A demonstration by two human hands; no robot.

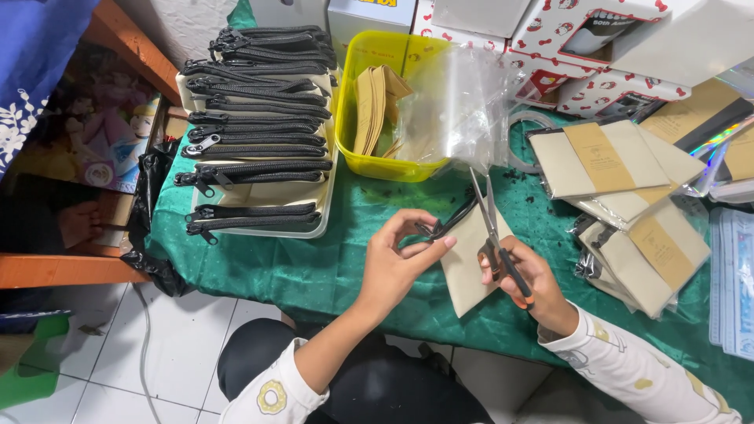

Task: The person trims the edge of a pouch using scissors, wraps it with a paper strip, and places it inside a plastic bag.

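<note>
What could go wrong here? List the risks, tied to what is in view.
1. The scissors in the right hand point toward the zipper end of the cream pouch, right where the left hand pinches it; a slip might nick a fingertip.
2. The blades could cut the pouch fabric or zipper tape.
3. The loose clear plastic bags hang just beyond the blade tips and might snag.

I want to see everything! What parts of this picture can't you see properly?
Head view:
- Cream pouch: partly covered by the left hand and right hand.
- Scissors: handles wrapped by fingers.
- Yellow tub: far side veiled by clear bags.
- Boxes: cut off at top edge.
</note>
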